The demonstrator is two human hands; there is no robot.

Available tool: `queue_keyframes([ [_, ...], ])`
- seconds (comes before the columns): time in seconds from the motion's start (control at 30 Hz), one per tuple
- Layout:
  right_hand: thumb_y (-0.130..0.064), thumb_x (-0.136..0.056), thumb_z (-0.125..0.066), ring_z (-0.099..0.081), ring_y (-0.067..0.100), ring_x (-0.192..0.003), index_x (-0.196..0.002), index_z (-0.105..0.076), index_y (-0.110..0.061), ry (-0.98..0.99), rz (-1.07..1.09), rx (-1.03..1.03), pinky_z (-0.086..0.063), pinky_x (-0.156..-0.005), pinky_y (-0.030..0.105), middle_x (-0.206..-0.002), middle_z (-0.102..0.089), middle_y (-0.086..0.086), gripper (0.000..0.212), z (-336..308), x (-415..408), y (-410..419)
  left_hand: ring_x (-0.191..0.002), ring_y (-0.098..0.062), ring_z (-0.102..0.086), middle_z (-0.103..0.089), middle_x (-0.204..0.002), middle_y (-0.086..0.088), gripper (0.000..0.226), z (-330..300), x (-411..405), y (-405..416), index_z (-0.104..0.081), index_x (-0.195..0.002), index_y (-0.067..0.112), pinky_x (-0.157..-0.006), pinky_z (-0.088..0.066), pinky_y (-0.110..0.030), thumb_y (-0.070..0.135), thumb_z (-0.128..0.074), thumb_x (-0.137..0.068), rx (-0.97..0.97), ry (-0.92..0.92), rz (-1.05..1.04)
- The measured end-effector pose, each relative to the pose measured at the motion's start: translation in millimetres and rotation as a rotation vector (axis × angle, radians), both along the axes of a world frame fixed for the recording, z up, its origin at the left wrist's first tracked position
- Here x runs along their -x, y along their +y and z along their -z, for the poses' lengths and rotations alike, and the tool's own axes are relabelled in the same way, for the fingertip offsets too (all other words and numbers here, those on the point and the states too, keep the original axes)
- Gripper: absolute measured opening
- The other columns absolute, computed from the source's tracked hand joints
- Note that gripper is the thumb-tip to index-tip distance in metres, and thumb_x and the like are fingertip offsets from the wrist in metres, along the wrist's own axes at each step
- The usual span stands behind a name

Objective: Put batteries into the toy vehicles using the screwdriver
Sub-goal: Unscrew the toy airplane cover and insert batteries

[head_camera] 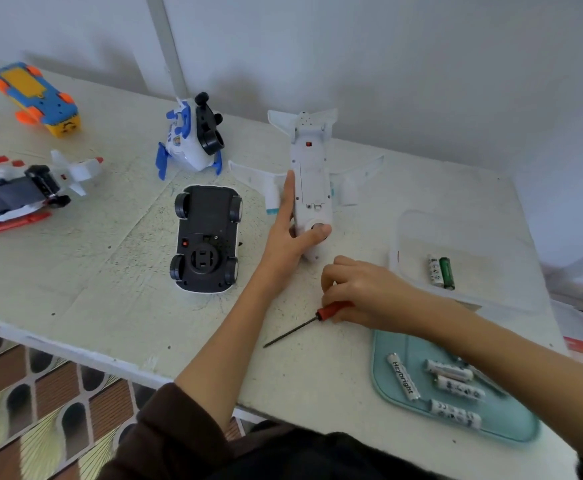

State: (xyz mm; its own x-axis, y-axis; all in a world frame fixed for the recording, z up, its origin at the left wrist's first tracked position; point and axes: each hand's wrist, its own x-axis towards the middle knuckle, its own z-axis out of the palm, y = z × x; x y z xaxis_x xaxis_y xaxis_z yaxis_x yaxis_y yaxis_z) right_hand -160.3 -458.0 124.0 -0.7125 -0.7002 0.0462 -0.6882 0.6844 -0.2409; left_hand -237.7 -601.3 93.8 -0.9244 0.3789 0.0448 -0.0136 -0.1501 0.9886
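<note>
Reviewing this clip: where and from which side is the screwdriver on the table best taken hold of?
By its red handle, coming from above on the right. The screwdriver lies flat on the table, its thin dark shaft pointing down-left towards the table edge, so the thicker handle offers the likelier firm grip. The right hand already has its fingers curled on it there.

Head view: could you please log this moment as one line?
left hand: steadies white toy plane, belly up | right hand: grips screwdriver on table | batteries: on teal tray
</note>
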Motion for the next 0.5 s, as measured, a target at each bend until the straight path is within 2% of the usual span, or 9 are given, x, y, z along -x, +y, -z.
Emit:
queue_keyframes([
  [0.13,-0.014,-0.068,-0.077,-0.055,0.018,-0.081,-0.077,-0.064,-0.012,-0.137,0.079,0.185,-0.051,-0.066,0.033,-0.087,-0.061,0.002,0.015,-19.5,-0.8,2.6,-0.123,-0.005,-0.052,-0.040,-0.147,0.015,0.089,0.8,0.5,-0.8,-0.022,-0.130,0.067,-0.100,-0.045,-0.028,0.036,-0.075,-0.066,-0.015,-0.014,0.007],
  [0.2,-0.012,-0.072,-0.075,-0.059,0.012,-0.077,-0.080,-0.062,-0.010,-0.215,0.157,0.302,-0.052,-0.068,0.031,-0.085,-0.064,0.000,0.015,-34.1,1.3,5.8,-0.125,-0.008,-0.052,-0.038,-0.151,0.010,0.089,0.4,0.8,-0.7,-0.023,-0.130,0.067,-0.104,-0.044,-0.034,0.035,-0.076,-0.066,-0.035,-0.013,0.017],
  [0.27,-0.016,-0.074,-0.075,-0.061,0.010,-0.070,-0.084,-0.062,-0.010,-0.205,0.247,0.395,-0.052,-0.066,0.027,-0.079,-0.066,-0.003,0.017,-45.8,3.8,10.6,-0.126,-0.012,-0.052,-0.039,-0.151,0.007,0.090,-0.3,1.3,-0.2,-0.024,-0.130,0.067,-0.105,-0.044,-0.040,0.033,-0.076,-0.065,-0.054,-0.021,0.024],
  [0.33,-0.025,-0.074,-0.072,-0.059,0.009,-0.070,-0.087,-0.064,-0.012,-0.034,0.340,0.432,-0.050,-0.064,0.020,-0.076,-0.065,-0.006,0.019,-54.4,6.8,15.3,-0.132,-0.015,-0.047,-0.036,-0.153,0.008,0.090,1.2,2.1,-0.3,-0.024,-0.132,0.066,-0.108,-0.041,-0.045,0.031,-0.076,-0.067,-0.070,-0.013,0.029],
  [0.43,-0.026,-0.077,-0.069,-0.052,0.007,-0.069,-0.092,-0.068,-0.012,0.263,0.441,0.479,-0.044,-0.062,0.012,-0.079,-0.061,-0.005,0.021,-60.1,11.3,23.5,-0.127,-0.011,-0.052,-0.041,-0.148,0.013,0.089,3.6,1.8,-0.4,-0.024,-0.134,0.064,-0.103,-0.045,-0.035,0.026,-0.075,-0.071,-0.082,-0.036,0.032],
  [0.5,-0.027,-0.079,-0.067,-0.052,0.005,-0.070,-0.092,-0.069,-0.010,0.367,0.480,0.524,-0.043,-0.063,0.011,-0.080,-0.059,-0.005,0.021,-61.4,13.4,28.9,-0.120,-0.008,-0.057,-0.046,-0.141,0.020,0.089,4.8,1.8,0.4,-0.023,-0.133,0.065,-0.098,-0.047,-0.031,0.021,-0.073,-0.074,-0.076,-0.053,0.020],
])
